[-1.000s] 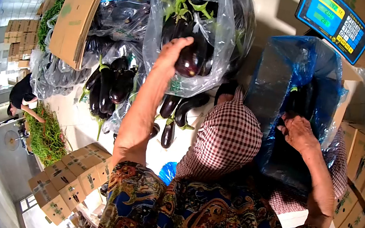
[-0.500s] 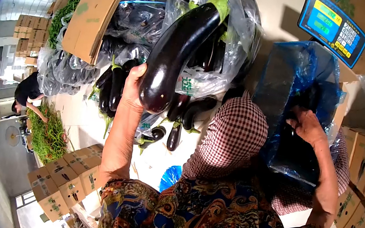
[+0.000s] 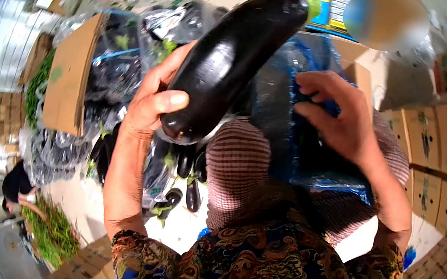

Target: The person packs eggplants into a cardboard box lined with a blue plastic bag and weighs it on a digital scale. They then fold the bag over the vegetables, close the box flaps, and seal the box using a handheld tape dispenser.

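Left hand (image 3: 147, 105): wrapped round the blunt lower end of a big eggplant (image 3: 236, 60), thumb on the near side, well away from the stem
Eggplant: up in the air, tilted, stem end rising toward the scale display (image 3: 336, 12), its body in front of the near edge of the blue bag (image 3: 277, 87)
Right hand (image 3: 349, 121): over the blue bag, fingers (image 3: 318, 79) half spread and curved, thumb apart, nothing that I can see between them
Loose eggplants (image 3: 193, 196): low beside the checked cloth (image 3: 239, 153) over the knee
Risk: the glossy skin and one-ended hold could, I'd judge, let the heavy fruit swing or slip; a swing might knock the stem on the display, a drop might bruise it
Since half a second ago: the eggplant is higher and nearer the blue bag; the right hand, then reaching inside, is lifted clear, fingers wider
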Demonstrator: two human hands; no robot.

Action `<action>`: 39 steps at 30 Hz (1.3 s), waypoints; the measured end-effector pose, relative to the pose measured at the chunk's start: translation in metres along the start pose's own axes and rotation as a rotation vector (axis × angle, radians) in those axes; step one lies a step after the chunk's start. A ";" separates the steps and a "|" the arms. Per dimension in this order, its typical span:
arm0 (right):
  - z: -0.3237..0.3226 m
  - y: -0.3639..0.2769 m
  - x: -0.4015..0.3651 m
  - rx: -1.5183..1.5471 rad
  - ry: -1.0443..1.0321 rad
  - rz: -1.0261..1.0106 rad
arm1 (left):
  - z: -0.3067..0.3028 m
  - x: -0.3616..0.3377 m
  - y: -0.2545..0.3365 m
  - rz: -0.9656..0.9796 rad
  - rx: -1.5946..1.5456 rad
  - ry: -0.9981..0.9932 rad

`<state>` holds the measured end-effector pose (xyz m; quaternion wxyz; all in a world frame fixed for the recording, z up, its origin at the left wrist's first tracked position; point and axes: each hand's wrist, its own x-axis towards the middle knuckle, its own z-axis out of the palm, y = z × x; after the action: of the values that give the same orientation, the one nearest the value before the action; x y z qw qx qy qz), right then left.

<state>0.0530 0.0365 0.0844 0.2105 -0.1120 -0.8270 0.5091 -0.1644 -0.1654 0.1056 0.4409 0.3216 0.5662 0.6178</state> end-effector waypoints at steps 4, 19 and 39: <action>-0.032 -0.057 -0.011 -0.585 0.122 -0.496 | 0.035 0.036 0.036 0.040 0.258 -0.286; -0.162 -0.032 -0.259 -0.093 0.279 0.658 | 0.227 0.139 -0.053 0.049 0.117 -0.724; 0.108 0.108 -0.652 -0.084 1.578 1.910 | 0.211 0.150 -0.142 -0.319 0.723 -0.608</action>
<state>0.5782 -0.2606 -0.2063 0.1917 -0.9522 -0.0772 0.2250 -0.0099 0.0542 -0.0174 0.5353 0.5288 0.6322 0.1848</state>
